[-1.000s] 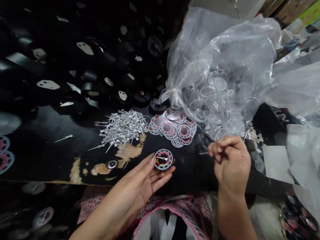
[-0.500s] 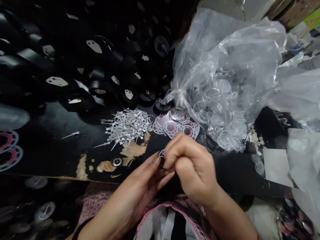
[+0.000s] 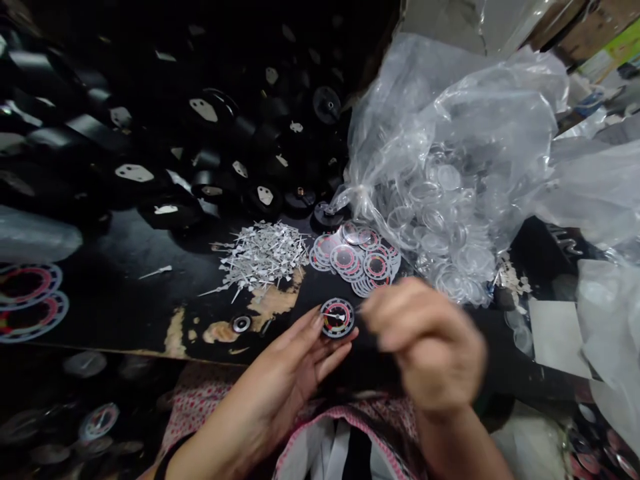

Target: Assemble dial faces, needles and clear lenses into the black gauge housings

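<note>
Between the thumb and fingers of my left hand (image 3: 305, 353) sits a small round gauge (image 3: 338, 318), face up. Its dial is black, grey and red, with a white pointer lying across it. To its right, my right hand (image 3: 430, 340) is apart from the gauge and smeared by motion; whether its fingers hold anything cannot be made out. Just beyond the hands lies a pile of printed dial discs (image 3: 345, 260), some with clear lenses on top. A heap of white pointers (image 3: 267, 257) lies left of the discs.
A clear plastic bag (image 3: 450, 113) full of transparent lenses stands at the back right. Many black gauge housings (image 3: 240, 120) crowd the back left. A small ring-shaped part (image 3: 241, 324) and a lone pointer (image 3: 156, 272) lie on the black table. White card (image 3: 559, 337) lies at right.
My right hand has drawn back off the gauge, to the right, uncovering its dial and pointer. My left hand still holds the gauge in about the same place. The view has shifted slightly.
</note>
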